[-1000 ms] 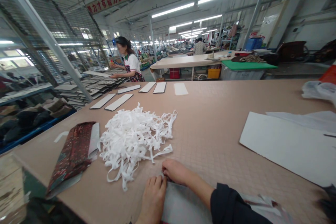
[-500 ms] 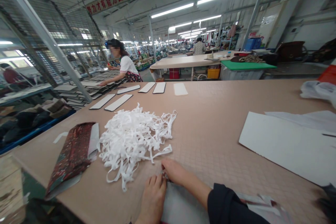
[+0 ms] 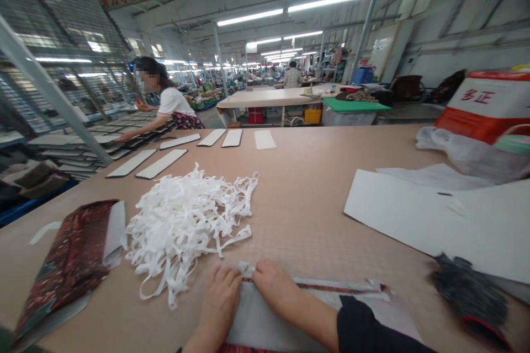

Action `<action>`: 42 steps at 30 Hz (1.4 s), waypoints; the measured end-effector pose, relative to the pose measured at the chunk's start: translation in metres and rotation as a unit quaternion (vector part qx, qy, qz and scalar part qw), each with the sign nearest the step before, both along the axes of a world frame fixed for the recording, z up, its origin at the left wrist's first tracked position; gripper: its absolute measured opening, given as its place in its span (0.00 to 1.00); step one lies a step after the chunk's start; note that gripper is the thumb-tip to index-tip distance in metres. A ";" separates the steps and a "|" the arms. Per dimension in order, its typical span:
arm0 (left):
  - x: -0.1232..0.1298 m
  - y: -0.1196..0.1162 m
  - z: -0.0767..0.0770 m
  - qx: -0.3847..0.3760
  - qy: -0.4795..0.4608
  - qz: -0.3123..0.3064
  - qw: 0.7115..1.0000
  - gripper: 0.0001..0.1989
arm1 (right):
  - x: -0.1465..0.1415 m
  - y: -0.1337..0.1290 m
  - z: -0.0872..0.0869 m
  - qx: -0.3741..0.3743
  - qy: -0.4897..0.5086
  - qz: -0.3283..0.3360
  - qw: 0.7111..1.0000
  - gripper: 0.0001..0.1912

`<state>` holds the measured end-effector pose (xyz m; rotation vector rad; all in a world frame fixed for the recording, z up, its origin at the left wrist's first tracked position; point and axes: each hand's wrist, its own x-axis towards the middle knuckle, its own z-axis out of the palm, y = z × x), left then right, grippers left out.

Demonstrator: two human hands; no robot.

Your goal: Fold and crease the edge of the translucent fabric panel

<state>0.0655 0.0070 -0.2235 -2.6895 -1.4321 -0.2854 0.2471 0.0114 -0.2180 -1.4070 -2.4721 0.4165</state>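
Note:
In front of me lies a grey-white fabric piece (image 3: 254, 320) with a dark red patterned edge. My left hand (image 3: 222, 295) is closed at its upper left corner, fingers bent down onto the edge. Close beside it, my right hand (image 3: 275, 287) has its fingers bunched on the same edge, where a small crumpled white bit sticks up. The fingertips are partly hidden. A folded strip of the edge runs off to the right past my right wrist. Just beyond my hands sits a tangled heap of white fabric strips (image 3: 182, 220).
A dark red patterned fabric bundle (image 3: 68, 256) lies left. Several white panels (image 3: 161, 164) line the far left side. At right are a large white board (image 3: 406, 220), a dark grey glove (image 3: 472, 292) and a red-and-white box (image 3: 484, 99). A co-worker (image 3: 159, 94) leans over stacked panels.
My view has turned to the right, bringing the glove and box into sight. My right hand has come down lower and flatter on the fabric edge; the edge strip at right now shows more.

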 end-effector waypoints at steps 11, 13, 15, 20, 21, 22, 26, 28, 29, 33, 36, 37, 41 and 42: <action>0.036 0.002 0.039 -0.107 0.036 -0.017 0.993 0.12 | 0.147 -0.053 0.009 -0.099 -0.096 -0.213 0.967 0.10; 0.047 0.002 0.035 -0.116 0.025 -0.044 0.992 0.12 | 0.151 -0.052 0.015 -0.120 -0.075 -0.206 0.968 0.09; 0.054 0.002 0.030 -0.115 0.021 -0.066 0.991 0.13 | 0.150 -0.054 0.020 -0.116 -0.056 -0.197 0.972 0.09; 0.070 -0.003 0.019 -0.072 0.035 -0.100 0.992 0.17 | 0.131 -0.062 0.010 -0.008 -0.034 -0.170 0.985 0.13; 0.075 -0.005 0.017 -0.065 0.037 -0.112 0.991 0.18 | 0.124 -0.064 0.004 0.020 -0.031 -0.150 0.988 0.13; 0.080 -0.008 0.015 -0.060 0.040 -0.128 0.989 0.18 | 0.117 -0.065 -0.001 0.048 -0.032 -0.127 0.990 0.12; 0.085 -0.013 0.002 -0.039 0.072 -0.163 0.983 0.19 | 0.095 -0.070 -0.014 0.143 -0.081 -0.086 0.983 0.07; 0.075 -0.011 -0.006 -0.021 0.084 -0.161 0.983 0.21 | 0.099 -0.073 -0.015 0.160 -0.110 -0.097 0.976 0.06; 0.068 -0.008 -0.009 -0.012 0.085 -0.160 0.983 0.21 | 0.106 -0.076 -0.014 0.160 -0.122 -0.107 0.974 0.06; 0.041 0.001 -0.009 -0.040 0.064 -0.153 0.985 0.21 | 0.152 -0.094 -0.013 0.144 -0.162 -0.174 0.961 0.07; 0.039 0.002 0.008 -0.095 0.059 -0.117 0.987 0.20 | 0.188 -0.112 -0.014 0.134 -0.169 -0.210 0.954 0.10; 0.042 0.001 0.015 -0.109 0.063 -0.102 0.987 0.20 | 0.196 -0.116 -0.013 0.129 -0.163 -0.214 0.955 0.12; 0.059 0.001 0.036 -0.150 0.095 -0.061 0.982 0.18 | 0.211 -0.120 -0.007 0.057 -0.091 -0.239 0.965 0.14; 0.062 0.002 0.038 -0.158 0.099 -0.056 0.981 0.17 | 0.212 -0.119 -0.005 0.030 -0.062 -0.255 0.964 0.15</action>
